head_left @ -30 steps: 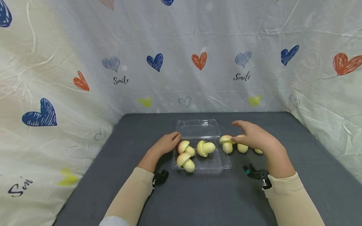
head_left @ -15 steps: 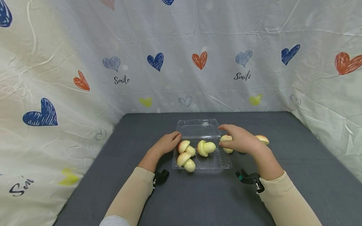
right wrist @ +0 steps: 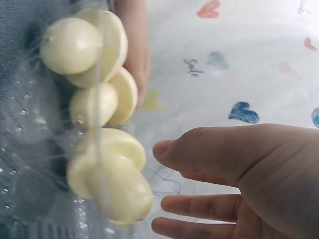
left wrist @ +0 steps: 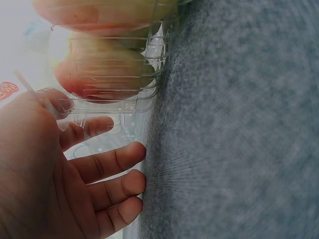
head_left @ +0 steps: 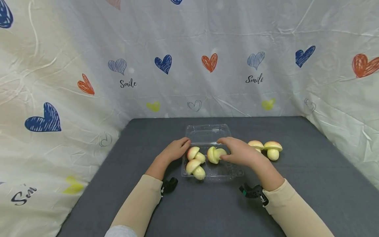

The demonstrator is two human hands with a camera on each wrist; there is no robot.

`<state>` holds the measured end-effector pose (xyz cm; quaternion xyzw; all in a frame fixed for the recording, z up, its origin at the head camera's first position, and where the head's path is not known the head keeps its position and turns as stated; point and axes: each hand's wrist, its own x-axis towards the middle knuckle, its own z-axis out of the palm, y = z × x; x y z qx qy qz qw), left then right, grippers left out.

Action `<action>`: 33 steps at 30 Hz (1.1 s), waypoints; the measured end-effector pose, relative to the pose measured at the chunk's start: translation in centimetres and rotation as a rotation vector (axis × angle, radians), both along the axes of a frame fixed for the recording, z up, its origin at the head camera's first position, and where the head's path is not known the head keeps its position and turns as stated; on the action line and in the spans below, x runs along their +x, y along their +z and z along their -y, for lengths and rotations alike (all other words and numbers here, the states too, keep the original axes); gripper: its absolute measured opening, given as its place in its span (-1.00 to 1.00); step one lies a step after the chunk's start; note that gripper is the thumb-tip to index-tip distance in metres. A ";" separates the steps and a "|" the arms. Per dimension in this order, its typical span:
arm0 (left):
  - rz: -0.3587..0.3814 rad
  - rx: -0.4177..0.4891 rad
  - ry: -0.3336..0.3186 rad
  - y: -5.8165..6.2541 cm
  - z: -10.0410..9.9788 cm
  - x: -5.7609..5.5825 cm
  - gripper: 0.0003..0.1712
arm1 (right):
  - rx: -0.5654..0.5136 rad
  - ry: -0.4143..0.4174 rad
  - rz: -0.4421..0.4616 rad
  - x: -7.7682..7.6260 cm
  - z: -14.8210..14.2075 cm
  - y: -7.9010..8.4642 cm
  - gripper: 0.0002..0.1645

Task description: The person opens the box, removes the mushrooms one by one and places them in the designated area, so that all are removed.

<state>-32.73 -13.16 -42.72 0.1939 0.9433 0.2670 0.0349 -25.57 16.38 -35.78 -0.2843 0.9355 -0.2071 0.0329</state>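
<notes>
A clear plastic clamshell box (head_left: 225,171) sits with its lid (head_left: 207,133) laid back and several toy mushrooms about it. Two pale mushrooms with red-tinged caps (head_left: 193,167) lie in its left part, and a third mushroom (head_left: 212,155) lies in the middle. My left hand (head_left: 174,149) is at the box's left back corner; in the left wrist view its thumb (left wrist: 57,102) is against the clear rim and its other fingers are loosely extended. Over the box's right side hovers my right hand (head_left: 238,152), thumb and fingers spread, nothing between them, thumb tip overlapping the middle mushroom's stem.
Two more mushrooms stand on the dark table right of the box, one (head_left: 256,144) partly covered by the right hand, the other (head_left: 273,150) in full view. A heart-printed white curtain (head_left: 183,82) hangs behind the dark table (head_left: 192,210).
My right hand has moved left, from over the mushrooms beside the box to over the box itself, now covering the nearest of them. The left hand has stayed put.
</notes>
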 end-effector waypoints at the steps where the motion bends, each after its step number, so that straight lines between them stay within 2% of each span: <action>1: 0.002 0.000 0.001 0.0 0.0 0.0 -0.46 | -0.002 0.007 -0.007 0.0 0.2 -0.2 -0.33; 7: 0.007 -0.003 0.004 0.0 0.1 0.1 -0.47 | -0.031 0.030 -0.034 -0.1 1.3 -1.4 -0.32; 15: 0.005 -0.006 0.009 0.0 0.0 0.0 -0.45 | -0.002 0.064 -0.051 -0.2 2.3 -2.5 -0.40; 19: -0.001 -0.004 0.005 0.0 0.0 0.0 -0.46 | 0.027 0.072 -0.040 -0.1 2.6 -2.8 -0.44; 25: -0.003 0.000 -0.005 0.0 0.1 -0.1 -0.47 | 0.070 0.082 -0.086 0.0 3.0 -3.1 -0.48; 33: -0.004 -0.003 -0.002 -0.1 0.2 -0.2 -0.46 | 0.063 0.069 -0.075 0.0 3.2 -3.3 -0.54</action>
